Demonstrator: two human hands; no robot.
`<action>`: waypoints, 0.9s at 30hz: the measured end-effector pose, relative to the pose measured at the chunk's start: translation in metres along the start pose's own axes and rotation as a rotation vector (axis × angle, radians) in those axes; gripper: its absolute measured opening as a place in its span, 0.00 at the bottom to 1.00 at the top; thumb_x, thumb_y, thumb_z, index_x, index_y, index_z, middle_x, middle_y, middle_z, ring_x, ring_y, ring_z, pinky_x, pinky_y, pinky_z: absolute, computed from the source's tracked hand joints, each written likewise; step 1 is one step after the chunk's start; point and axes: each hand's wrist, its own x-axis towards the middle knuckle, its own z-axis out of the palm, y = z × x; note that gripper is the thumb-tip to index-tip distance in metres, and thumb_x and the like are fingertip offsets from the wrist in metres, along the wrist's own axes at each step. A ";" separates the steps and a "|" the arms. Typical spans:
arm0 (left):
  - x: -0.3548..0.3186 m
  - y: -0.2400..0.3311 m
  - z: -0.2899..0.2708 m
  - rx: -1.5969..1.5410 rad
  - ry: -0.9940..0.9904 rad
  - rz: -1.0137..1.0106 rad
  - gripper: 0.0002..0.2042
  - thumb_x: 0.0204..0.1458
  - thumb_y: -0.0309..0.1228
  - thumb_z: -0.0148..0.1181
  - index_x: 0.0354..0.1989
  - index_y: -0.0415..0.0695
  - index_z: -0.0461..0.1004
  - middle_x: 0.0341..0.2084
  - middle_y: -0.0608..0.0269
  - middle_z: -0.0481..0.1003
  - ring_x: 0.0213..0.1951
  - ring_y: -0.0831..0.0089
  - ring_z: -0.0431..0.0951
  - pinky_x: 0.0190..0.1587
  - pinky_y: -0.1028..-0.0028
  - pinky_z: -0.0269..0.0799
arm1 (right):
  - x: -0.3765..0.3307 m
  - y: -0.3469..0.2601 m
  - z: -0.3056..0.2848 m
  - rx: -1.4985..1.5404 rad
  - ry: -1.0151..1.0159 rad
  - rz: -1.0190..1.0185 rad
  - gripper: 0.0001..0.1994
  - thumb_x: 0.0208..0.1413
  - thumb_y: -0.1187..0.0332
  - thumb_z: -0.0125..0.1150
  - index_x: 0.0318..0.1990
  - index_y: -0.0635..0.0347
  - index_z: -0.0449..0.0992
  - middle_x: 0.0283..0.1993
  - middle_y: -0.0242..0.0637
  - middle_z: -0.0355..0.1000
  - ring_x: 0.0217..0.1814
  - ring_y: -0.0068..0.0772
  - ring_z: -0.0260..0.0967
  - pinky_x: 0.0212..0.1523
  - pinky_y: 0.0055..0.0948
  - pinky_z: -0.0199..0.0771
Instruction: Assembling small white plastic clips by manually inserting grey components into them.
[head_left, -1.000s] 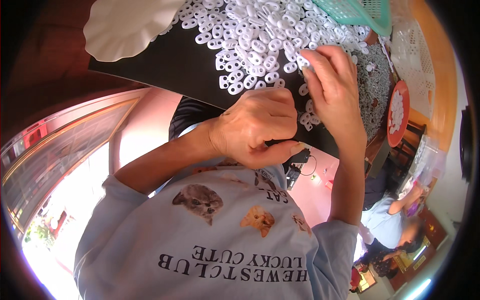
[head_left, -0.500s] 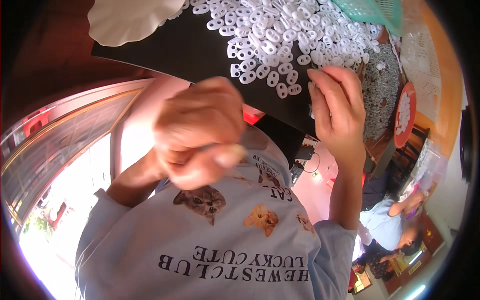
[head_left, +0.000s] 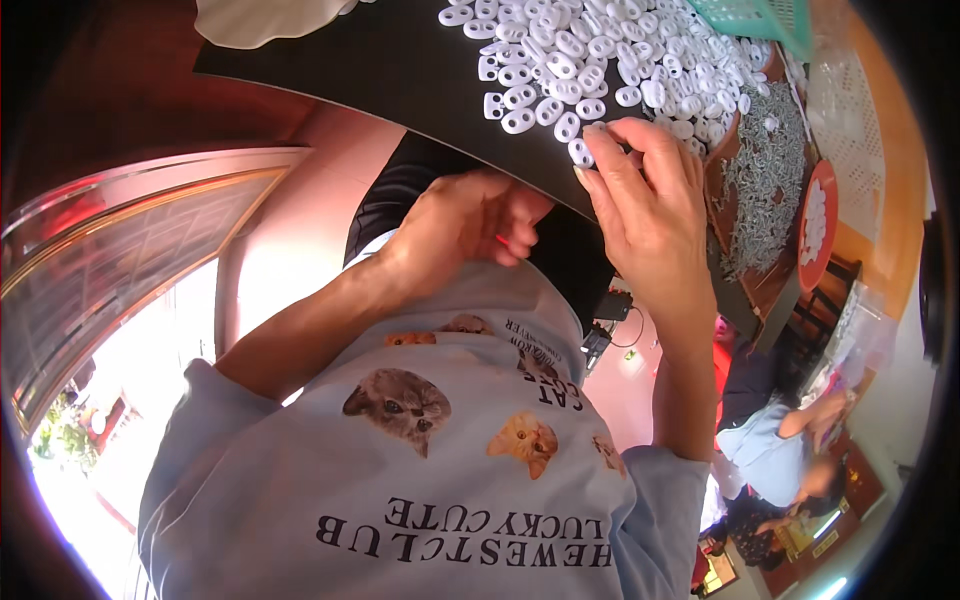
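Note:
My right hand (head_left: pixel 655 195) is at the near edge of a black board (head_left: pixel 400 110). Its thumb and forefinger close on a small white oval piece with two holes (head_left: pixel 580 152). Just beyond the fingers spreads a heap of the same white two-hole pieces (head_left: pixel 570 70). My left hand (head_left: pixel 465 225) is lower, beside the board's near edge and in front of my shirt. Its fingers are curled in, and whatever they may hold is hidden. A bit of red shows by those fingertips.
Many small grey metal parts (head_left: pixel 765 185) lie right of the heap. Beside them stands a red dish (head_left: pixel 818 225) with white bits. A green basket (head_left: pixel 765 22) is at the back, a pale wavy-edged dish (head_left: pixel 265 22) at far left. Other people (head_left: pixel 770 455) sit at right.
My left hand has dropped from in front of my chest to beside the board's edge. My right hand has moved slightly left and now grips a white two-hole piece.

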 end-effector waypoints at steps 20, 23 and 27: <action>0.019 -0.015 0.006 -0.326 -0.101 -0.019 0.20 0.59 0.42 0.35 0.37 0.40 0.71 0.37 0.53 0.76 0.40 0.61 0.78 0.43 0.66 0.74 | 0.004 -0.019 -0.001 -0.035 0.004 0.042 0.14 0.53 0.75 0.58 0.49 0.65 0.73 0.49 0.42 0.68 0.46 0.44 0.66 0.47 0.38 0.66; 0.017 -0.015 0.006 -0.325 -0.113 -0.016 0.21 0.59 0.43 0.34 0.38 0.40 0.71 0.36 0.54 0.76 0.40 0.61 0.78 0.44 0.66 0.74 | 0.004 -0.021 0.001 -0.034 -0.024 0.030 0.14 0.54 0.74 0.57 0.49 0.64 0.73 0.49 0.42 0.68 0.46 0.45 0.66 0.47 0.39 0.66; 0.013 -0.013 0.006 -0.358 -0.155 -0.005 0.21 0.60 0.45 0.34 0.39 0.40 0.70 0.36 0.56 0.75 0.40 0.62 0.77 0.43 0.66 0.75 | -0.001 -0.035 -0.002 0.019 -0.064 0.019 0.15 0.53 0.75 0.57 0.50 0.64 0.72 0.50 0.42 0.68 0.46 0.46 0.66 0.47 0.40 0.66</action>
